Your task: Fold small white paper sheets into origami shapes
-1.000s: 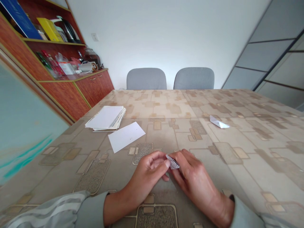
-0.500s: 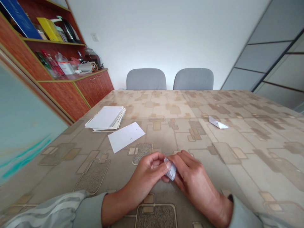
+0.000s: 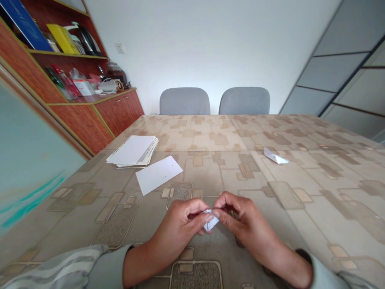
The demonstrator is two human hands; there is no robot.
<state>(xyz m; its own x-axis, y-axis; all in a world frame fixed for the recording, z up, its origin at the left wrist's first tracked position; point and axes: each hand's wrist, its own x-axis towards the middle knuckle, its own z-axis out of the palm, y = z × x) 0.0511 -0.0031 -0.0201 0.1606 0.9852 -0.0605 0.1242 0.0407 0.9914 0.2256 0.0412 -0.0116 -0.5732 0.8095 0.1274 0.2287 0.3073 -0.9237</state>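
Observation:
A small folded piece of white paper with dark print marks is held up between both hands, over the near part of the table. My left hand is closed on its left side, the thumb pressing on the front face and the fingers behind. With thumb and forefinger, my right hand pinches the paper's upper right edge. Part of the paper is covered by the fingers. Ahead and to the left lie a single white paper slip and a stack of white paper.
Another folded white paper lies on the patterned table at the right. Two grey chairs stand at the far edge. A wooden cabinet with bottles and a kettle is at the left.
My right hand has turned and drawn right, from covering the paper to a fingertip pinch on its edge. The paper has shifted slightly left and tilted. My left hand still holds it.

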